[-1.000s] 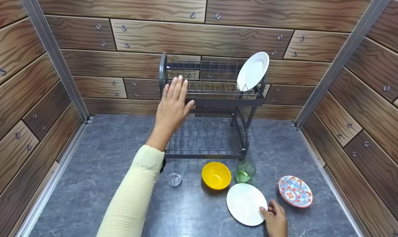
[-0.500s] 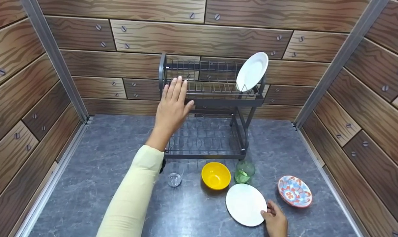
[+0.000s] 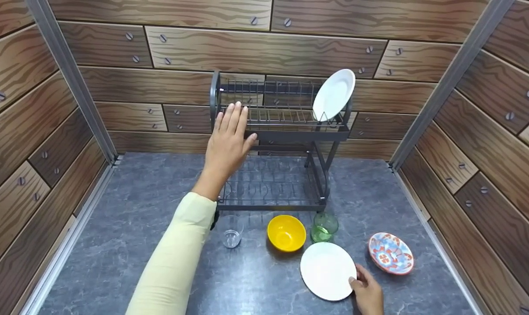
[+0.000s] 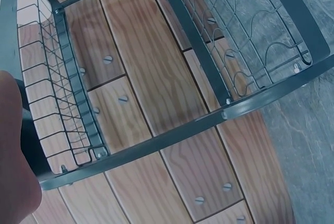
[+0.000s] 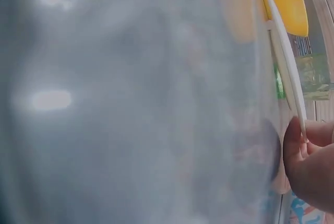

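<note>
My right hand pinches the right rim of a white plate between thumb and fingers. The right wrist view shows that plate edge-on, with thumb and fingers on either side of its rim. My left hand lies with straight fingers over the left front of the upper tier of a dark two-tier dish rack. In the left wrist view only part of the left hand shows, beside the rack's upper wire basket. Another white plate leans upright at the upper tier's right end.
In front of the rack stand a small clear glass cup, a yellow bowl and a green glass. A patterned blue and red bowl sits right of the held plate. Wood-patterned walls enclose the grey marbled surface.
The plate in my right hand has shifted and tipped very slightly, staying close in front of the green glass. The left hand keeps its place on the rack.
</note>
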`<state>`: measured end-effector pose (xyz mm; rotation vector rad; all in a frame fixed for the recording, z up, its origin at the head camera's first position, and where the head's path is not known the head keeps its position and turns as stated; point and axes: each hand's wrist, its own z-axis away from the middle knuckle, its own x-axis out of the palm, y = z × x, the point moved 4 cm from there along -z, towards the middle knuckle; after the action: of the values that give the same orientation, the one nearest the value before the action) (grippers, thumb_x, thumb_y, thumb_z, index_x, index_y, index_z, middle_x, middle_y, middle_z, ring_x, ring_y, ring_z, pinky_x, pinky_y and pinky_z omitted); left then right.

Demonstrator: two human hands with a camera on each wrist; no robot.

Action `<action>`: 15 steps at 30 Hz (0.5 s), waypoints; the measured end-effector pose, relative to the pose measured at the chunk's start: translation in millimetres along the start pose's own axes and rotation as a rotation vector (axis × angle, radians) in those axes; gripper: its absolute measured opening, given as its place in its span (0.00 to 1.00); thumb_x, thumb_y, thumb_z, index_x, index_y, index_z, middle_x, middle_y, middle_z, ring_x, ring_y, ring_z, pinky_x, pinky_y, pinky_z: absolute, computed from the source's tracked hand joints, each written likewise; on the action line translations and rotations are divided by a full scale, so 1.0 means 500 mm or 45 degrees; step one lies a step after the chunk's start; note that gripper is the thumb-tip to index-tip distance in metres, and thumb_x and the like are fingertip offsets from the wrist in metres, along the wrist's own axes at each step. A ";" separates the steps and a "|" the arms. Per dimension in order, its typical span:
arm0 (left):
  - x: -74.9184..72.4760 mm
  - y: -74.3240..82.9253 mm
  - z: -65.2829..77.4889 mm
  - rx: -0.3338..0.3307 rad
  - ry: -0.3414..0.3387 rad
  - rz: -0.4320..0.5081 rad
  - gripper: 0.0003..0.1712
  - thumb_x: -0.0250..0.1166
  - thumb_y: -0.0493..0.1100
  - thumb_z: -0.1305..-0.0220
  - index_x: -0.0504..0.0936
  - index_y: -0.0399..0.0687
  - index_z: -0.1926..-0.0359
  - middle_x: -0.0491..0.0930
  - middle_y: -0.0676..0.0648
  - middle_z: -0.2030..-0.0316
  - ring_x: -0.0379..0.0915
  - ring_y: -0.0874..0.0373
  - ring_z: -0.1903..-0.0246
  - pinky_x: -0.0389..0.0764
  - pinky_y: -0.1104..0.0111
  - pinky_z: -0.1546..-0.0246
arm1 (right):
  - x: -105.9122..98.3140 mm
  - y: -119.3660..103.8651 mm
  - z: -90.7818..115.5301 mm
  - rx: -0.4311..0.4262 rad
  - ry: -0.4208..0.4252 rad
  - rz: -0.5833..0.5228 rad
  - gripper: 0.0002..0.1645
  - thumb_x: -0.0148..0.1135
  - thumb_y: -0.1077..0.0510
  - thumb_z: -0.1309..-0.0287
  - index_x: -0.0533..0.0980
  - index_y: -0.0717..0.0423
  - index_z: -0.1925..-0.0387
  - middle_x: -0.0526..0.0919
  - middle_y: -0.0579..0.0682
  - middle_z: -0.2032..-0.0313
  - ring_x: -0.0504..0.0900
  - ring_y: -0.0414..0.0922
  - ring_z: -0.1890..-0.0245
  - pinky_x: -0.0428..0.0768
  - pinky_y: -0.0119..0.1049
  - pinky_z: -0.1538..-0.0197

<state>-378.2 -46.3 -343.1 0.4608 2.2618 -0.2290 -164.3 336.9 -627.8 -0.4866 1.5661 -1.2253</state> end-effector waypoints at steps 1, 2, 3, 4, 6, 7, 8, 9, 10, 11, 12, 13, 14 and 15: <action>-0.001 0.000 0.000 0.000 0.000 0.001 0.39 0.37 0.61 0.27 0.46 0.44 0.25 0.44 0.44 0.25 0.33 0.52 0.26 0.32 0.60 0.27 | -0.001 -0.002 0.001 -0.003 -0.009 0.003 0.28 0.58 0.65 0.41 0.68 0.67 0.38 0.79 0.61 0.53 0.75 0.34 0.61 0.73 0.18 0.61; -0.001 0.001 0.000 0.000 0.002 0.001 0.39 0.37 0.61 0.27 0.46 0.44 0.25 0.44 0.44 0.25 0.33 0.52 0.26 0.32 0.60 0.27 | -0.002 -0.005 0.001 -0.004 -0.023 -0.001 0.29 0.58 0.64 0.40 0.67 0.66 0.37 0.78 0.62 0.52 0.75 0.36 0.59 0.72 0.18 0.59; -0.002 0.001 0.000 -0.001 0.001 0.001 0.39 0.37 0.61 0.27 0.46 0.44 0.25 0.44 0.44 0.25 0.33 0.52 0.26 0.32 0.60 0.27 | -0.003 -0.007 0.002 0.002 -0.037 0.004 0.30 0.56 0.64 0.39 0.66 0.64 0.35 0.78 0.62 0.51 0.75 0.37 0.56 0.72 0.17 0.59; -0.002 0.001 -0.001 0.000 0.003 -0.001 0.39 0.37 0.61 0.27 0.46 0.44 0.25 0.44 0.44 0.25 0.33 0.52 0.26 0.32 0.60 0.27 | -0.004 -0.009 0.003 0.001 -0.050 0.002 0.30 0.55 0.63 0.38 0.65 0.63 0.34 0.77 0.62 0.50 0.75 0.40 0.54 0.72 0.18 0.58; -0.002 0.001 -0.002 0.000 -0.003 -0.004 0.39 0.37 0.62 0.27 0.46 0.44 0.25 0.44 0.44 0.25 0.33 0.52 0.26 0.32 0.60 0.27 | -0.007 -0.013 0.004 0.028 -0.082 -0.004 0.31 0.52 0.62 0.36 0.63 0.61 0.32 0.75 0.63 0.47 0.76 0.44 0.51 0.73 0.19 0.58; -0.002 0.001 -0.002 0.001 -0.005 -0.006 0.39 0.37 0.62 0.27 0.46 0.44 0.25 0.44 0.44 0.25 0.33 0.51 0.26 0.32 0.60 0.27 | -0.008 -0.014 0.005 0.037 -0.097 -0.018 0.31 0.51 0.62 0.36 0.62 0.60 0.32 0.74 0.64 0.45 0.76 0.46 0.50 0.74 0.19 0.57; -0.002 0.001 -0.002 0.002 -0.005 -0.007 0.39 0.37 0.62 0.27 0.46 0.44 0.25 0.44 0.44 0.25 0.33 0.51 0.26 0.32 0.60 0.27 | -0.009 -0.016 0.006 0.047 -0.111 -0.030 0.30 0.50 0.62 0.35 0.62 0.59 0.31 0.73 0.65 0.43 0.76 0.47 0.50 0.74 0.20 0.57; -0.001 0.001 -0.002 0.003 -0.006 -0.007 0.39 0.37 0.62 0.27 0.46 0.44 0.25 0.44 0.44 0.25 0.33 0.51 0.26 0.32 0.60 0.27 | -0.011 -0.017 0.007 0.057 -0.116 -0.040 0.30 0.49 0.61 0.35 0.62 0.59 0.31 0.72 0.65 0.42 0.77 0.47 0.50 0.75 0.20 0.57; -0.001 0.001 -0.002 0.004 -0.006 -0.007 0.39 0.37 0.62 0.27 0.46 0.44 0.25 0.44 0.44 0.25 0.34 0.51 0.26 0.32 0.60 0.27 | -0.014 -0.018 0.009 0.056 -0.119 -0.057 0.30 0.49 0.61 0.34 0.62 0.59 0.32 0.71 0.66 0.42 0.77 0.46 0.50 0.76 0.21 0.57; 0.000 0.000 -0.002 0.005 -0.004 -0.006 0.39 0.37 0.62 0.27 0.46 0.44 0.25 0.45 0.44 0.25 0.34 0.51 0.26 0.32 0.60 0.27 | -0.016 -0.020 0.010 0.055 -0.122 -0.070 0.29 0.49 0.61 0.34 0.63 0.60 0.32 0.70 0.65 0.41 0.78 0.44 0.51 0.76 0.21 0.57; 0.000 0.000 -0.002 0.004 -0.003 -0.006 0.39 0.38 0.62 0.27 0.46 0.44 0.25 0.45 0.44 0.25 0.34 0.51 0.26 0.32 0.60 0.27 | -0.019 -0.023 0.012 0.048 -0.119 -0.079 0.29 0.50 0.61 0.34 0.63 0.60 0.32 0.70 0.65 0.41 0.78 0.42 0.52 0.76 0.21 0.57; 0.001 0.000 -0.002 0.004 -0.002 -0.005 0.39 0.38 0.62 0.27 0.46 0.44 0.25 0.45 0.44 0.25 0.34 0.51 0.26 0.32 0.59 0.27 | -0.022 -0.027 0.013 0.038 -0.117 -0.080 0.29 0.50 0.61 0.34 0.64 0.61 0.33 0.70 0.64 0.41 0.78 0.39 0.54 0.76 0.22 0.58; 0.001 0.000 -0.002 0.003 -0.004 -0.005 0.39 0.38 0.62 0.27 0.46 0.43 0.25 0.45 0.44 0.25 0.34 0.51 0.26 0.32 0.60 0.27 | -0.026 -0.032 0.015 0.023 -0.101 -0.072 0.28 0.50 0.61 0.34 0.65 0.61 0.33 0.70 0.63 0.43 0.78 0.36 0.57 0.77 0.22 0.59; 0.001 0.000 -0.002 0.003 -0.005 -0.005 0.39 0.38 0.61 0.27 0.46 0.43 0.25 0.45 0.44 0.25 0.35 0.51 0.26 0.32 0.60 0.27 | -0.031 -0.037 0.017 0.007 -0.083 -0.064 0.28 0.51 0.61 0.34 0.65 0.61 0.34 0.71 0.62 0.45 0.77 0.34 0.59 0.77 0.23 0.60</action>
<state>-379.3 -46.0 -343.0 0.4567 2.2587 -0.2345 -155.7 337.9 -603.9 -0.5602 1.5028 -1.2391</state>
